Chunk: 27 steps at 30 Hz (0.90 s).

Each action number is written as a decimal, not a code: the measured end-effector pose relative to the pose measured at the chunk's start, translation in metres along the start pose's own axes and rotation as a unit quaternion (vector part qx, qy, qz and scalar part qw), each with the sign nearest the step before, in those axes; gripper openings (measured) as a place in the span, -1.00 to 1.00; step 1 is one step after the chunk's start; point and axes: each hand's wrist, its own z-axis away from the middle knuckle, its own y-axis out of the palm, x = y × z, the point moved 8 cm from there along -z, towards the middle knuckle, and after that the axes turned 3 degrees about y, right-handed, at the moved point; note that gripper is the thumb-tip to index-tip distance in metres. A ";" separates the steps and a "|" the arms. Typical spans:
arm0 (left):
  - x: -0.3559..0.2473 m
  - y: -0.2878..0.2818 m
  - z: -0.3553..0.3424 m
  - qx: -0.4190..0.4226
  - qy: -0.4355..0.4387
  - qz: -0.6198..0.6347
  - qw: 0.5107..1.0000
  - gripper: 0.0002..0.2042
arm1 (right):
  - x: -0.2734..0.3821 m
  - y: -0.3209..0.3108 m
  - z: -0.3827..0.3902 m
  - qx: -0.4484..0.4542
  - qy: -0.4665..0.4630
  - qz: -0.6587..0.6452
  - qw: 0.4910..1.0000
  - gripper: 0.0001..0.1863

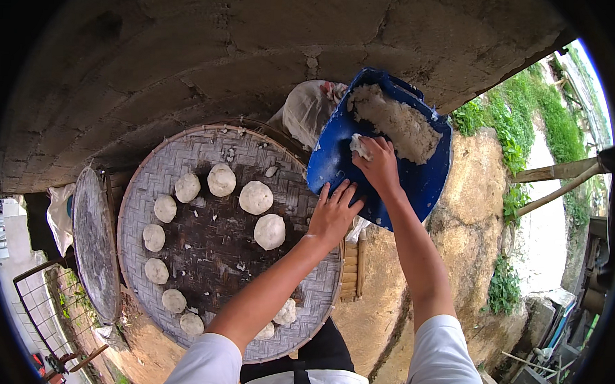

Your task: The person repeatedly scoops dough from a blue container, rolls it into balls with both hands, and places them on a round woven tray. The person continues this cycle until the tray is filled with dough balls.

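Note:
A blue plastic basin [330, 155] sits tilted in front of me, with a heap of off-white, crumbly mash [399, 124] along its far side. My right hand [378, 166] reaches inside, its fingers closed round a small white lump [359, 146] of similar stuff. My left hand [334, 213] grips the basin's near-left rim, fingers over the edge; its palm side is hidden. Left of the basin lies a large round woven bamboo tray [142, 206]. Several pale, rounded balls [256, 197] form a ring on it, and my left forearm crosses over its right part.
Behind the tray and basin rises a rough block wall [170, 65]. A whitish sack [309, 111] leans beside the basin. Another round woven tray [97, 245] stands on edge at the left, near a wire rack [46, 305]. Wooden poles [559, 170] and a grassy slope lie to the right.

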 end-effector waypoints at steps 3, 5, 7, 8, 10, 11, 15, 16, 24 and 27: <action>0.001 -0.031 0.009 -0.087 -0.027 0.151 0.984 -0.54 | -0.019 -0.016 0.029 -0.019 0.258 -0.389 0.884 -0.53; 0.012 -0.067 0.034 -0.242 -0.073 0.358 0.899 -0.48 | 0.015 -0.042 0.057 -0.067 0.268 -0.489 0.828 -0.46; 0.018 -0.065 0.055 -0.264 -0.190 0.625 0.710 -0.42 | 0.076 -0.063 0.096 -0.021 0.244 -0.621 0.745 -0.36; 0.018 -0.064 0.070 -0.265 -0.237 0.732 0.581 -0.38 | 0.110 -0.083 0.120 0.020 0.205 -0.580 0.788 -0.33; 0.009 -0.082 0.101 -0.229 -0.219 0.879 0.356 -0.25 | 0.162 -0.113 0.159 0.086 0.178 -0.465 0.863 -0.32; 0.002 -0.101 0.110 -0.195 -0.162 0.921 0.296 -0.21 | 0.184 -0.126 0.173 0.111 0.146 -0.390 0.902 -0.32; -0.011 -0.144 0.176 -0.089 -0.205 0.932 0.285 -0.16 | 0.263 -0.150 0.181 -0.035 -0.048 -0.337 0.940 -0.33; -0.011 -0.149 0.185 -0.081 -0.238 0.920 0.301 -0.15 | 0.278 -0.141 0.179 -0.054 -0.055 -0.369 0.926 -0.35; -0.007 -0.213 0.302 -0.263 -0.322 0.788 0.454 -0.14 | 0.361 -0.083 0.287 -0.025 0.398 -0.716 0.573 -0.44; -0.030 -0.256 0.344 -0.245 -0.156 0.915 0.281 -0.28 | 0.431 -0.120 0.326 0.045 0.265 -0.600 0.754 -0.40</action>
